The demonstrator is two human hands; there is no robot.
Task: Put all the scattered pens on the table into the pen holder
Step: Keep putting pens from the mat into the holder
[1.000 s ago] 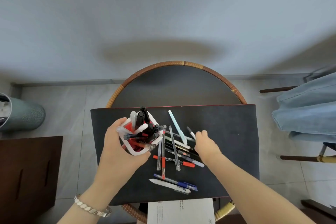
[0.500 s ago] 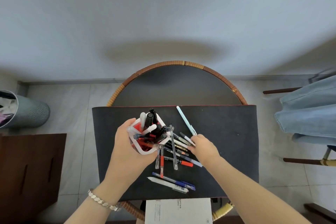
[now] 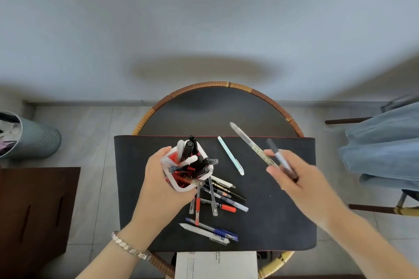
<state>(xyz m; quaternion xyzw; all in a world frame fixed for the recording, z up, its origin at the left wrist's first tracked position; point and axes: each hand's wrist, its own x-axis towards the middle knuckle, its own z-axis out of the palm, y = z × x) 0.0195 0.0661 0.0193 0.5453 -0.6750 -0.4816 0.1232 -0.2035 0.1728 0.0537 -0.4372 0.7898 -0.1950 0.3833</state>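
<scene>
Head view. The left hand [image 3: 163, 186] is wrapped around the near-left side of the holder [image 3: 181, 184], with the thumb on the left wall and the fingers curled under its near edge; the grip is closed on the holder. The forearm enters from the lower left, and a metal bracelet [image 3: 130, 246] sits on the wrist.

The right hand [image 3: 294, 179] is raised to the right of the holder, well apart from it, palm turned left. Its fingers pinch two pens: a clear pen [image 3: 249, 144] that points up and left, away from the hand, and a dark pen [image 3: 280, 158] lying across the fingers. The hand is motion-blurred, so the exact finger contact cannot be told.

The holder is white with a red interior. It is tilted toward the camera and packed with black, white, grey and red pens that lean out in several directions. It stands over the left-centre part of a dark mat [image 3: 283, 222] that covers the round tabletop [image 3: 215, 111].

A pale blue pen [image 3: 231, 156] lies alone on the mat, just right of the holder. A crossed pile of pens [image 3: 217, 197] lies against the holder's near-right side. Two more, a blue pen [image 3: 215, 230] and a white pen [image 3: 199, 231], lie side by side nearer the camera than the holder. A paper sheet [image 3: 215, 265] lies at the mat's near edge.
</scene>
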